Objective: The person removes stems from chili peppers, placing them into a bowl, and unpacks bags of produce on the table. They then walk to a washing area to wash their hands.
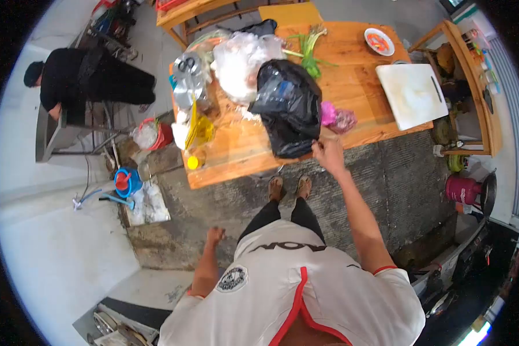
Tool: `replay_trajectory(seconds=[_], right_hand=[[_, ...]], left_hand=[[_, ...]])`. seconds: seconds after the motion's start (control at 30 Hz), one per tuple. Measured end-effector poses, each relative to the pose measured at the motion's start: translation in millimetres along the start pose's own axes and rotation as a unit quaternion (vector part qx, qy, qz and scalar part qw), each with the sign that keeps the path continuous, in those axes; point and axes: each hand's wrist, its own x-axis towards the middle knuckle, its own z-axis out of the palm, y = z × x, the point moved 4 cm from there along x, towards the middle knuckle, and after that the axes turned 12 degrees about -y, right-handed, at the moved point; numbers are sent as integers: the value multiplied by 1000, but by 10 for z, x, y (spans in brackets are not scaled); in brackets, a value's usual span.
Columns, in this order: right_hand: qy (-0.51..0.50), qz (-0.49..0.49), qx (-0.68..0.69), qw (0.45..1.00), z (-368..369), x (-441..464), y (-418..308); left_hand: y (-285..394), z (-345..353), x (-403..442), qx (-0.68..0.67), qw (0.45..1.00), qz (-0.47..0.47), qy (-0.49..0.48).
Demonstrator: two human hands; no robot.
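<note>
My right hand is at the front edge of the wooden table, its fingers closed at the rim of a black plastic bag. The bag lies spread out, with something clear and bluish showing at its top. Just beyond that hand is a small pink bag with reddish-brown contents. My left hand hangs low beside my body, away from the table, fingers curled with nothing visible in them. White plastic bags sit behind the black bag, and green leafy stalks lie at the back.
On the wooden table are a white cutting board, a bowl of red and orange pieces, and a yellow pouch. A person in black bends at the left. A pink gas cylinder stands right.
</note>
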Motion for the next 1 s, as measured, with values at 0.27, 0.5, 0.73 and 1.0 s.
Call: replay_trajectory(seconds=[0.27, 0.5, 0.73, 1.0], right_hand=[[63, 2, 61, 996, -506, -82, -223], [213, 44, 259, 941, -884, 272, -352], [271, -28, 265, 925, -844, 731, -722], [357, 165, 213, 894, -872, -121, 193]], left_hand=[[-8, 83, 164, -37, 995, -87, 13], [-339, -839, -134, -110, 981, -91, 130], [-790, -439, -107, -57, 966, -251, 31], [7, -99, 250, -6, 997, -72, -15]])
